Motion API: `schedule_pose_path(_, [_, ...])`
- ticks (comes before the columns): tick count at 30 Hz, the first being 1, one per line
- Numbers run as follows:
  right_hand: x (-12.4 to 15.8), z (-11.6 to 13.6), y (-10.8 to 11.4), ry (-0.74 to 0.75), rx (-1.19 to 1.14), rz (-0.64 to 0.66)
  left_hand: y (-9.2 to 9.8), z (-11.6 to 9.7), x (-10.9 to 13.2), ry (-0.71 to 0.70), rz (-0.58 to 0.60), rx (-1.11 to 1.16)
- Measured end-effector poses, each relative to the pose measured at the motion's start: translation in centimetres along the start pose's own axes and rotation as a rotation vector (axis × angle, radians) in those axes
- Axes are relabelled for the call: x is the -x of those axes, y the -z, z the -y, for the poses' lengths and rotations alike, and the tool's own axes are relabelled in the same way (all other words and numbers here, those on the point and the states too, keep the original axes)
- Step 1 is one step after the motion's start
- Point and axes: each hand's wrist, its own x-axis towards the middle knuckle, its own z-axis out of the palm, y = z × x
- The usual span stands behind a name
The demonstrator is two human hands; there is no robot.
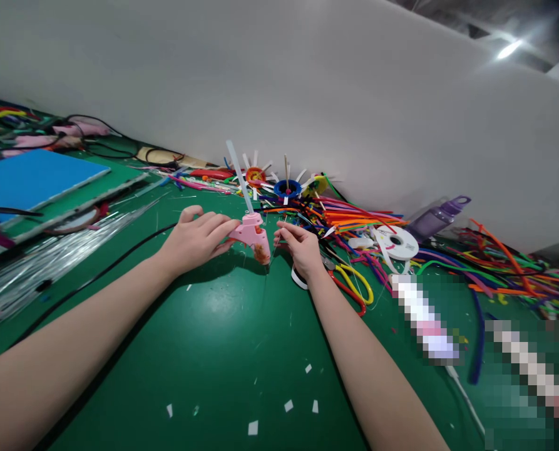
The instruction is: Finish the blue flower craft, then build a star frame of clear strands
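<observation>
My left hand (pixel 199 238) is closed around a pink glue gun (pixel 253 235) that rests on the green mat (pixel 213 351). A translucent glue stick (pixel 239 175) juts up from its back. Its nozzle end, stained orange, points down toward the mat. My right hand (pixel 300 245) is just right of the gun, fingers pinched together on something thin that I cannot make out. Behind the gun lie small pinwheel-like pieces, one orange (pixel 255 175) and one blue (pixel 287 187).
A heap of coloured pipe cleaners (pixel 364 219) spreads to the right. Scissors with yellow and red handles (pixel 354 288), a white tape roll (pixel 396 243) and a purple bottle (pixel 436 216) lie there too. A blue board (pixel 30 178) and clear strips (pixel 49 250) are left.
</observation>
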Motion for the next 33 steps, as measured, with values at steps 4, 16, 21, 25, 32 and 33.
schedule_pose_path(4, [-0.01,0.01,-0.01,-0.007,0.018,-0.013,0.03,-0.03,0.01,0.016,-0.003,0.013])
schedule_pose_path(16, [-0.03,-0.12,0.02,-0.002,0.024,-0.001,-0.01,-0.06,0.01,0.036,0.027,0.045])
schedule_pose_path(21, [-0.04,-0.21,0.06,0.004,0.024,0.005,-0.03,-0.05,0.04,0.021,0.026,0.035])
schedule_pose_path(25, [-0.03,-0.15,0.0,-0.002,0.027,-0.007,0.07,-0.08,0.06,0.034,0.033,0.07])
schedule_pose_path(32, [-0.04,-0.1,-0.02,-0.006,0.019,-0.009,-0.02,-0.03,0.08,0.021,0.025,0.042])
schedule_pose_path(33, [-0.05,-0.11,-0.02,-0.004,0.02,-0.008,-0.02,-0.03,0.07,0.02,0.024,0.046])
